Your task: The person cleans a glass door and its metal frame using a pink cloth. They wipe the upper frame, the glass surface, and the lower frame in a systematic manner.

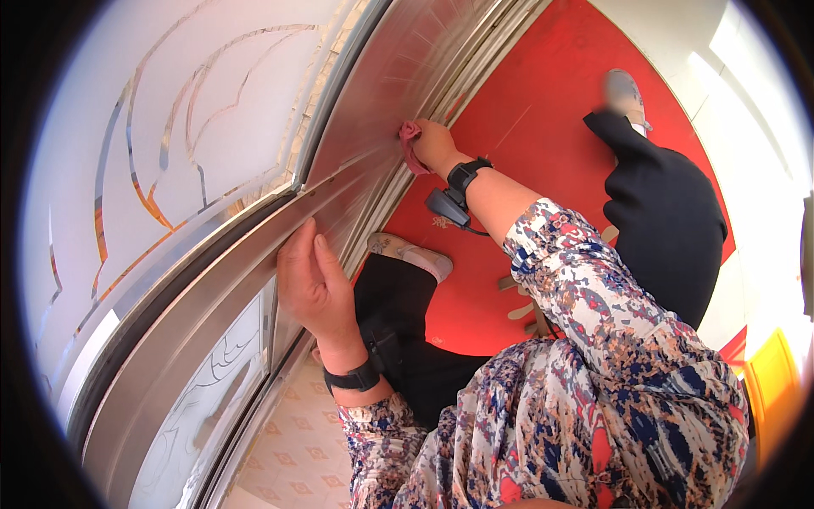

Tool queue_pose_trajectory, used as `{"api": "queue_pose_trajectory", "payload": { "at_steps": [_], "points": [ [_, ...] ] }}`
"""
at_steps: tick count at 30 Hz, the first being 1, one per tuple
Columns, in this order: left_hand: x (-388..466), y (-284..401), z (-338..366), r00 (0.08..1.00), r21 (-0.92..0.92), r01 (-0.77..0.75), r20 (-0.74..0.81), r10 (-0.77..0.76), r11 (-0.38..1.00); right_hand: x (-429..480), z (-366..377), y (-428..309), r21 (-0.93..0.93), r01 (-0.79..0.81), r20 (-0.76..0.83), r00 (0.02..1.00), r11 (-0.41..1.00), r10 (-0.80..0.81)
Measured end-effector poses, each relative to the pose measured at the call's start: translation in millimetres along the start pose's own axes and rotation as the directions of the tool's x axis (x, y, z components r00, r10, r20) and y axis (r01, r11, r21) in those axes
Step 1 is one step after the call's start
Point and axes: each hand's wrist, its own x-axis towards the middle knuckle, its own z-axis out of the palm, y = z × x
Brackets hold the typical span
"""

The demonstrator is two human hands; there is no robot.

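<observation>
A crumpled pinkish-red cloth [410, 143] is in my right hand [435, 143], which presses it against the lower metal panel [388, 108] of a door, just above the track. My left hand [318, 283] rests its fingers on the edge of the door's metal frame [210, 280], with the thumb a little apart and nothing seen in it. Above the metal panel is a frosted glass pane [248, 121] with curved clear lines. Both wrists wear black straps, and a small dark device [448, 207] hangs from the right one.
A metal door track [375, 223] runs along the foot of the door. My feet stand apart on a red mat [509, 114]. Pale tiles [706, 89] lie beyond it, and patterned tiles [299, 452] at lower left. Something yellow [772, 388] stands at the right, near my clothing.
</observation>
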Motion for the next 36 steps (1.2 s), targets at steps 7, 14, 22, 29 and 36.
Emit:
{"api": "queue_pose_trajectory", "payload": {
  "at_steps": [7,14,22,29,36],
  "points": [
    [7,-1,2,1.000,0.000,-0.024,0.016,0.024,1.000,-34,-14,-43,0.196,0.089,-0.062,0.995,0.977,-0.078],
    [5,-9,2,1.000,-0.010,-0.015,0.016,0.016,1.000,-96,-34,-119,0.227,0.533,-0.190,0.845,0.815,-0.500],
    [14,-14,18,0.999,-0.011,0.036,0.016,-0.036,0.999,-47,-3,-56,0.488,-0.302,0.224,0.950,0.819,0.217],
    [19,-11,19,0.999,-0.029,0.036,0.005,-0.036,0.999,-81,9,-80,0.577,-0.096,0.134,0.991,0.811,0.022],
    [17,-8,15,0.994,-0.022,0.109,0.015,-0.109,0.994,-119,-13,-145,0.686,0.257,0.018,0.929,0.681,-0.370]
  ]
}}
